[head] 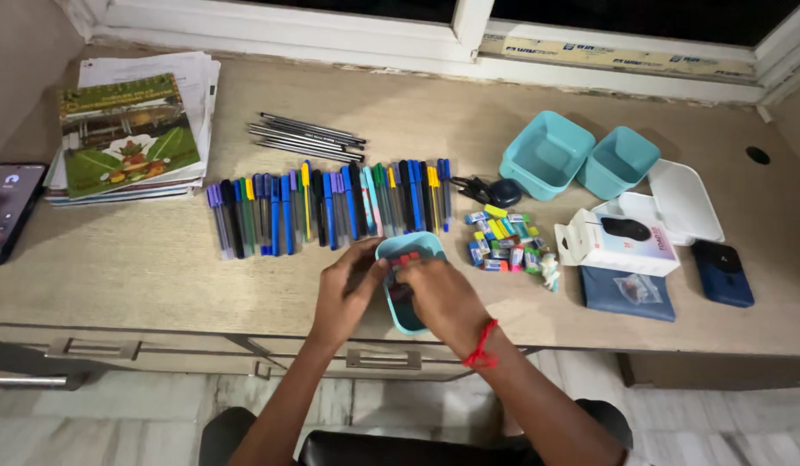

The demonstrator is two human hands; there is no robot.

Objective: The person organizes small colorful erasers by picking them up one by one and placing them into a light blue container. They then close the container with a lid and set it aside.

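My left hand [346, 289] and right hand [441, 298] meet over a tray [406, 250] at the desk's [158, 259] front edge, near its middle. Behind the tray, pens [331, 207] lie in a row side by side; behind those, a bundle of pencils [307, 136]. Right of the tray sits a heap of erasers [503, 242], scissors [482, 188] behind it. Two tubs [581, 157] stand side by side toward the back right. A box [620, 242] lies right of the erasers, a lid [684, 200] behind it. Books [132, 129] occupy the back left corner, a phone [10, 211] at the left edge.
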